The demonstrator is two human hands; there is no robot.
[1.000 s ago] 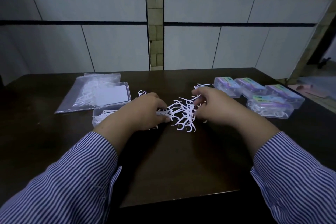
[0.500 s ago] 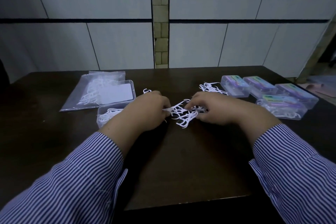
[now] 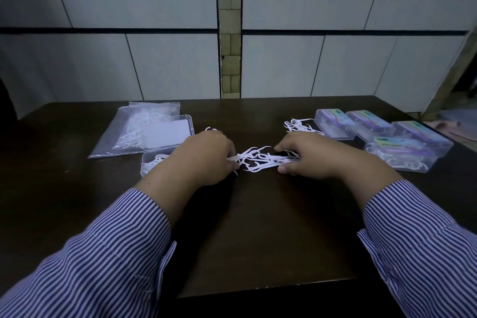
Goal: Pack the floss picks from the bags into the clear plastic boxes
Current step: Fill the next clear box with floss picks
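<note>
A bunch of white floss picks (image 3: 260, 159) lies between my two hands at the middle of the dark table (image 3: 258, 227). My left hand (image 3: 204, 157) grips the bunch's left end with curled fingers. My right hand (image 3: 309, 155) curls round its right end, thumb at the near side. An open clear plastic box (image 3: 149, 162) holding some picks sits just left of my left hand, partly hidden by it. Its lid (image 3: 170, 131) lies behind it on a clear bag (image 3: 129, 131) of floss picks. A small loose heap of picks (image 3: 299, 125) lies beyond my right hand.
Several closed clear boxes with coloured labels (image 3: 371, 126) stand in a cluster at the right of the table. The nearest one (image 3: 400, 157) shows picks inside. A tiled white wall rises behind the table. The table's near edge runs between my striped sleeves.
My hands have drawn closer together and pressed the scattered picks into a tighter, flatter bunch. The camera has shifted slightly.
</note>
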